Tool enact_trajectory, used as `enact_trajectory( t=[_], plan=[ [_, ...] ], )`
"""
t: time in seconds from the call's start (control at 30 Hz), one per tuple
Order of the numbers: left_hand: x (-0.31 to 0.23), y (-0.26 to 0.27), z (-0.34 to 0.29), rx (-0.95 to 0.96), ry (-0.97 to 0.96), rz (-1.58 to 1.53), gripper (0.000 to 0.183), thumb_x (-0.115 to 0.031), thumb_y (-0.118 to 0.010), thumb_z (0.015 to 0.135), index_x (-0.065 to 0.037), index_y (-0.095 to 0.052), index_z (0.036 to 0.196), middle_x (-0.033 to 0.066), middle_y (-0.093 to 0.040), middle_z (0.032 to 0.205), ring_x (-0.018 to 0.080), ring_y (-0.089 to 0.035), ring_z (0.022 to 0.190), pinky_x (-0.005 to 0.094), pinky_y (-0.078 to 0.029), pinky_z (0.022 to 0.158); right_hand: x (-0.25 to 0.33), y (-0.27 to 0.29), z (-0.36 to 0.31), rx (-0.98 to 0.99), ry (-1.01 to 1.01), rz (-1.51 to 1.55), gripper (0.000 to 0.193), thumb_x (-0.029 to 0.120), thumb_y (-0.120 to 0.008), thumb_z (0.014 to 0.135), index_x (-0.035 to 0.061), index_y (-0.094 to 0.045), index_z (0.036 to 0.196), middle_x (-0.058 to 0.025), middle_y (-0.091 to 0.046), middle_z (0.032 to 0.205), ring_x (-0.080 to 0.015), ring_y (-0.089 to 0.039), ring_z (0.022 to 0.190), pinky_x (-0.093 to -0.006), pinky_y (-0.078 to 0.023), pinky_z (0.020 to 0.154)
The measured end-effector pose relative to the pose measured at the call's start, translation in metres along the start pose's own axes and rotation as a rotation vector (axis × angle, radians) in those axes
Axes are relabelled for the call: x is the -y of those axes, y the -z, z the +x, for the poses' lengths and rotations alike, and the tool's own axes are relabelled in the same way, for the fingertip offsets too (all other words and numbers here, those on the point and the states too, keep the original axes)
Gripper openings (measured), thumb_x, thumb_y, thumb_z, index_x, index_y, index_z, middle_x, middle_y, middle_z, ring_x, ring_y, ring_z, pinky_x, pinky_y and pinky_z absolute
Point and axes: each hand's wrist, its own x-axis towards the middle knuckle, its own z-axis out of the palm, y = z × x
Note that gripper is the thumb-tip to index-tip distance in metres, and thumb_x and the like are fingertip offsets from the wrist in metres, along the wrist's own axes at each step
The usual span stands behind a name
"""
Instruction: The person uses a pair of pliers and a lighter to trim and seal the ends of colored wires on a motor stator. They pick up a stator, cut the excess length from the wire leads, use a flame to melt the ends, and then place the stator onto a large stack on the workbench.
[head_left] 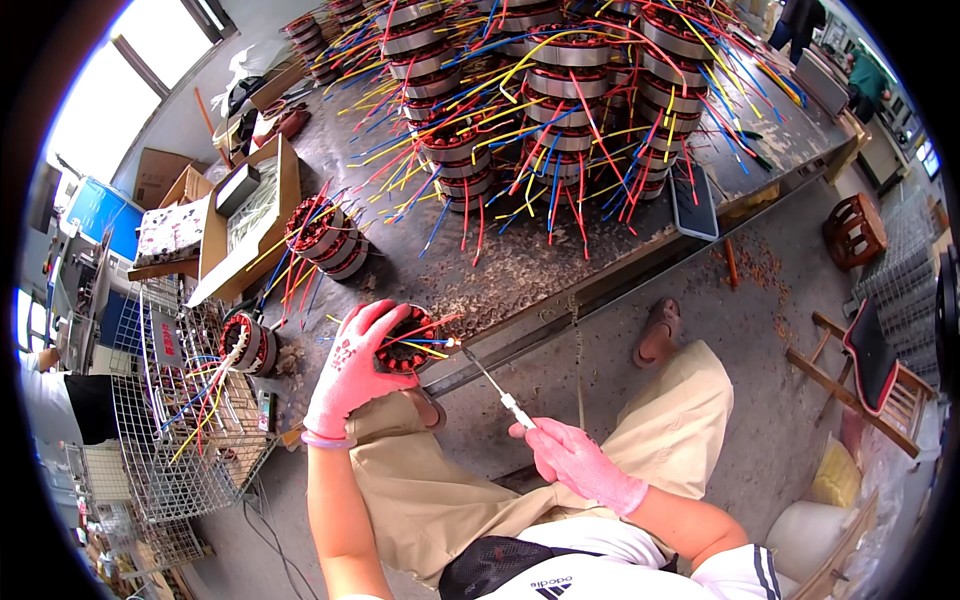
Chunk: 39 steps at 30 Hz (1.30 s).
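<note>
My left hand (352, 368), in a pink glove, is wrapped round a motor stator (405, 356) at the bench's front edge. Red and yellow wires stick out of the stator to the right. In my right hand (582, 464), also pink-gloved, is a thin metal-shafted tool with a white handle (514, 407). Its tip points up and left, close to the wire ends, where a small bright spot shows; whether they touch I cannot tell. Another wound stator (250, 345) with a white-wrapped bundle of leads lies left of my left hand. A short stack of stators (327, 238) stands behind it.
Tall stator stacks (568, 110) with red, blue and yellow leads fill the bench (520, 290). A phone (694, 203) lies by its front edge. Left are a cardboard box (283, 195) and wire rack (160, 430); right, a wooden stool (854, 231) and chair (870, 370). Other people are partly visible.
</note>
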Motion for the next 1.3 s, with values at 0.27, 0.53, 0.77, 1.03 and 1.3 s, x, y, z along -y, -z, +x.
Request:
enact_trajectory(
  t=[0.27, 0.53, 0.77, 1.03, 1.3],
  plan=[
    [-0.0006, 0.0012, 0.0011, 0.003, 0.006, -0.017, 0.091, -0.012, -0.086, 0.049, -0.005, -0.053, 0.134, 0.0171, -0.05, 0.135, 0.0373, -0.045, 0.127, 0.0445, -0.038, 0.108, -0.0034, 0.0033, 0.0002, 0.013, 0.002, -0.009, 0.033, 0.024, -0.044, 0.105, 0.0016, -0.058, 0.124, 0.0058, -0.04, 0.066, -0.0039, -0.036, 0.054, -0.0223, -0.029, 0.048],
    [0.0002, 0.001, 0.0003, 0.008, 0.003, 0.004, 0.093, -0.014, -0.087, 0.049, -0.005, -0.052, 0.135, 0.0168, -0.049, 0.136, 0.037, -0.045, 0.127, 0.0444, -0.038, 0.109, -0.0028, 0.0022, 0.0006, 0.013, 0.017, 0.004, 0.034, 0.024, -0.043, 0.105, 0.0008, -0.057, 0.124, 0.0059, -0.041, 0.066, -0.0037, -0.036, 0.054, -0.0221, -0.029, 0.047],
    [-0.0017, 0.0018, 0.0005, 0.007, 0.001, 0.001, 0.094, -0.014, -0.088, 0.048, -0.006, -0.052, 0.136, 0.017, -0.049, 0.137, 0.0373, -0.044, 0.128, 0.0446, -0.037, 0.109, -0.0001, 0.0024, -0.0013, 0.01, 0.007, -0.019, 0.033, 0.024, -0.044, 0.105, 0.0009, -0.057, 0.124, 0.0061, -0.041, 0.066, -0.0035, -0.036, 0.054, -0.0216, -0.029, 0.047],
    [-0.0006, 0.001, 0.0, -0.006, -0.005, 0.002, 0.093, -0.014, -0.087, 0.049, -0.007, -0.053, 0.135, 0.0171, -0.049, 0.137, 0.038, -0.045, 0.127, 0.0454, -0.038, 0.108, 0.0023, -0.0001, -0.0007, -0.004, -0.025, 0.013, 0.033, 0.023, -0.044, 0.105, 0.0007, -0.057, 0.124, 0.0062, -0.04, 0.066, -0.0032, -0.036, 0.055, -0.0217, -0.03, 0.048],
    [-0.0018, -0.0002, 0.0006, 0.007, 0.01, 0.014, 0.095, -0.011, -0.086, 0.048, -0.008, -0.052, 0.136, 0.0151, -0.049, 0.138, 0.0374, -0.044, 0.128, 0.0448, -0.037, 0.11, 0.0007, 0.0016, 0.0002, 0.009, 0.001, 0.0, 0.032, 0.023, -0.044, 0.105, 0.0008, -0.057, 0.124, 0.0052, -0.041, 0.066, -0.0041, -0.038, 0.056, -0.0221, -0.032, 0.049]
  ],
)
